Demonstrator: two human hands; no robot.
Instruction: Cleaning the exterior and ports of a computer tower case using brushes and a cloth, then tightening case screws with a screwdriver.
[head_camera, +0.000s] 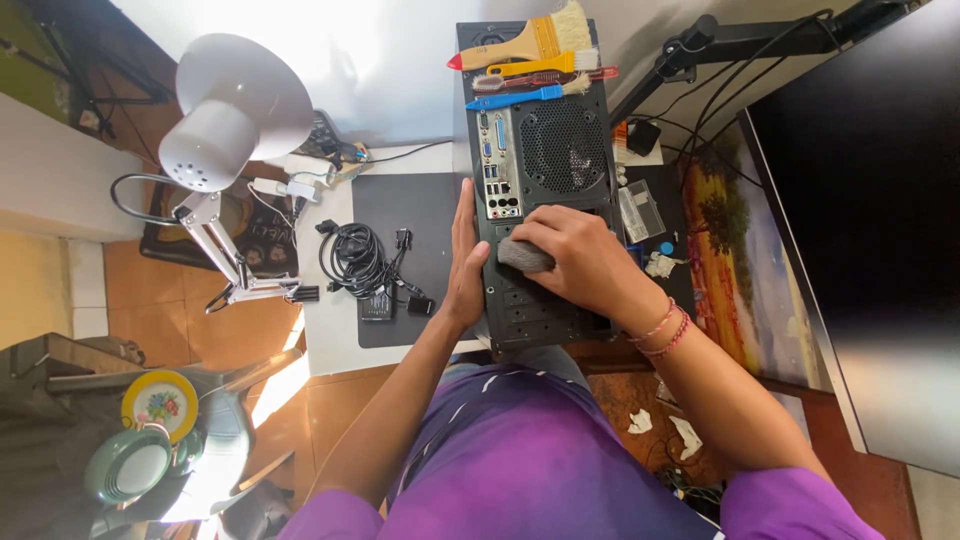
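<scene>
Grey cloth under right hand fingers, on computer case

Computer case at centre, with hands on it.
Brushes lie on the case at 12 o'clock; cables on the mat at 9; lamp at 10; left hand against its side, right hand with cloth on it.
</scene>
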